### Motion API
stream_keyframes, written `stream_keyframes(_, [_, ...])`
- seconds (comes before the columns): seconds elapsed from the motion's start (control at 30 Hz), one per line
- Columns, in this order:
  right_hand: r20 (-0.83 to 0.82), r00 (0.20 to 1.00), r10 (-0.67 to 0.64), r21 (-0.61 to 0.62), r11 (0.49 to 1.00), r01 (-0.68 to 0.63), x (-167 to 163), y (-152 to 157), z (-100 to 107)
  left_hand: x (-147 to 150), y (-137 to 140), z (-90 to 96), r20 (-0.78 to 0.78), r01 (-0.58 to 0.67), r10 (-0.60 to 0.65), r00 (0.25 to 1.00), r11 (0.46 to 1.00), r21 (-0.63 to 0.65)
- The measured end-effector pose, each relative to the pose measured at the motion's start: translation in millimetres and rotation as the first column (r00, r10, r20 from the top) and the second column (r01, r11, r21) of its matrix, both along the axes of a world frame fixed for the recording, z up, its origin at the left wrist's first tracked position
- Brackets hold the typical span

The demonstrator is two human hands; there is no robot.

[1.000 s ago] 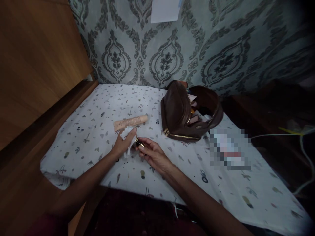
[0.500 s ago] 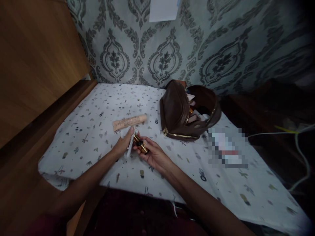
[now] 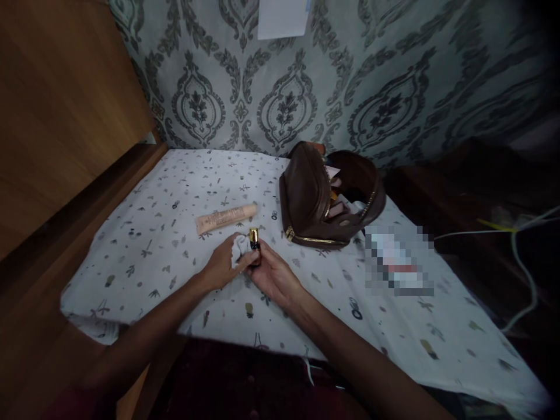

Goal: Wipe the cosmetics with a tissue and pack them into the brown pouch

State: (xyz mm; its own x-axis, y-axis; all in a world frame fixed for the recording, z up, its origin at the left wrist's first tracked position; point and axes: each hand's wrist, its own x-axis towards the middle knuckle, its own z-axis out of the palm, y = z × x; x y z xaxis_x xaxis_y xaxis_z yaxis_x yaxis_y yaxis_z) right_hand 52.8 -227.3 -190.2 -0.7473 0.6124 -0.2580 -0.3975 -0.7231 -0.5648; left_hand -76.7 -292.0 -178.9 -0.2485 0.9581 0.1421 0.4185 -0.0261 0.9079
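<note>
Over the front half of the table, my right hand (image 3: 275, 274) is closed around a small dark bottle with a gold cap (image 3: 254, 236), held upright. My left hand (image 3: 223, 262) grips a crumpled white cloth or tissue (image 3: 238, 249) and presses it against the bottle's side, its thumb lying across the bottle. Fingers hide most of the bottle's lower body. Just beyond my hands lies a beige squeeze tube (image 3: 226, 219), flat on the patterned cover.
A brown zip bag (image 3: 306, 192) stands open at the back right, with several small items inside. Right of it lies a blurred-out item (image 3: 400, 261). A wooden cabinet (image 3: 65, 87) borders the left side, and a white cable (image 3: 531, 286) hangs at the right.
The bottle has turned from tilted to upright. My left hand has brought the white cloth round against it, and its thumb now rests on the bottle. The view has shifted slightly.
</note>
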Motion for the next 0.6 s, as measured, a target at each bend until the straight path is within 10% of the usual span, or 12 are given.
stream_keyframes(0.23, [-0.025,1.000,0.013,-0.064,0.998,-0.014,-0.6,1.9,4.1,-2.2,2.2,-2.9,-0.398,0.141,-0.117,0.910,0.990,0.031])
stream_keyframes(0.47, [0.063,0.993,0.103,0.170,0.979,-0.113,3.5,3.8,4.1,-5.3,3.1,-12.4,-0.240,0.104,-0.073,0.968,0.988,0.117])
stream_keyframes(0.6, [0.240,0.970,0.026,0.447,0.884,-0.135,11.7,11.1,7.9,-6.9,2.6,-8.7,-0.159,0.074,-0.056,0.986,0.991,0.113])
